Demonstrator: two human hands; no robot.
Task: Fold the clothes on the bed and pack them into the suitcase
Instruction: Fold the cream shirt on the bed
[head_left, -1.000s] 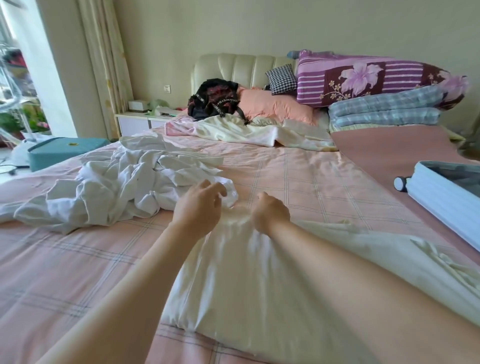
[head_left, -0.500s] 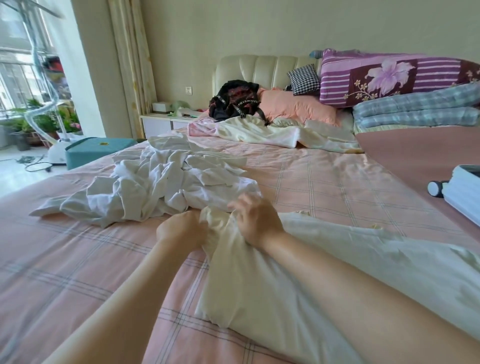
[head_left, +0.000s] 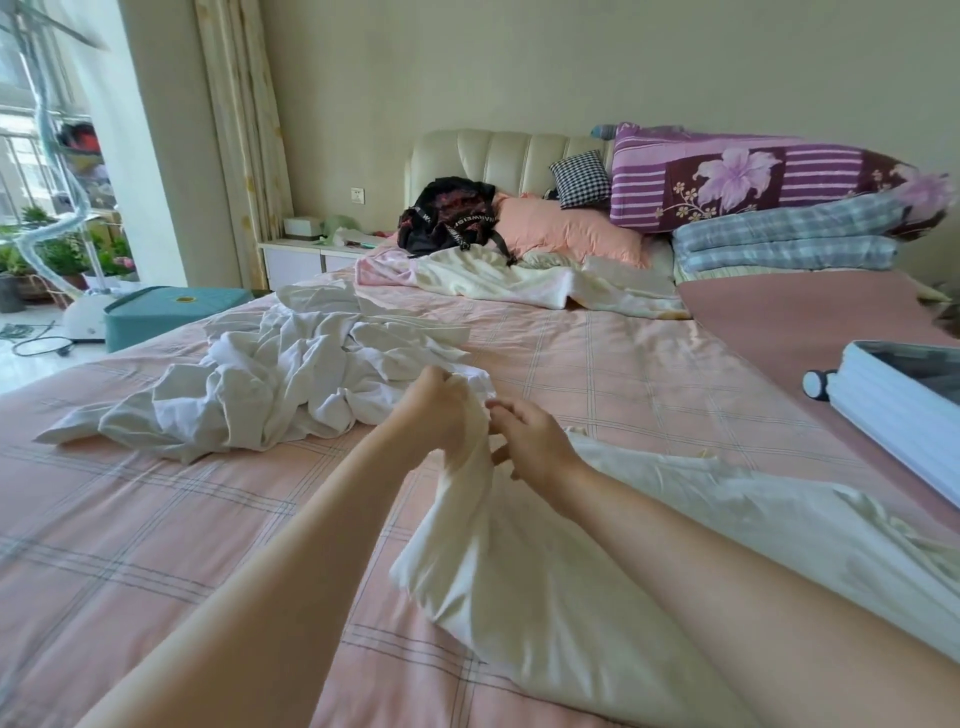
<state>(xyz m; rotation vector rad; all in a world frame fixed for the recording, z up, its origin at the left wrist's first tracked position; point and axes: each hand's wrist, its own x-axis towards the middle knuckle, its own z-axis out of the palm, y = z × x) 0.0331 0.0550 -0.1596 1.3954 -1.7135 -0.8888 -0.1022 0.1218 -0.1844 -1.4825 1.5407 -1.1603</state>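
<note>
A cream-white garment (head_left: 524, 582) lies across the pink checked bed (head_left: 156, 530), reaching toward the right edge. My left hand (head_left: 436, 410) grips its far end and lifts it off the sheet. My right hand (head_left: 530, 431) is right beside it with fingers curled on the same bunched cloth. A crumpled heap of white clothes (head_left: 280, 384) lies just behind my hands to the left. The open pale-blue suitcase (head_left: 893, 415) rests on the bed at the right edge, only partly in view.
At the headboard lie a black backpack (head_left: 452, 215), a pink pillow (head_left: 566, 231), a crumpled cream blanket (head_left: 498, 278) and stacked folded quilts (head_left: 779, 197). A teal box (head_left: 166, 312) and a garment steamer (head_left: 78, 312) stand on the floor to the left.
My hands closed together on the garment's far end and raised it from the bed. The camera turned slightly, bringing more of the suitcase back into view.
</note>
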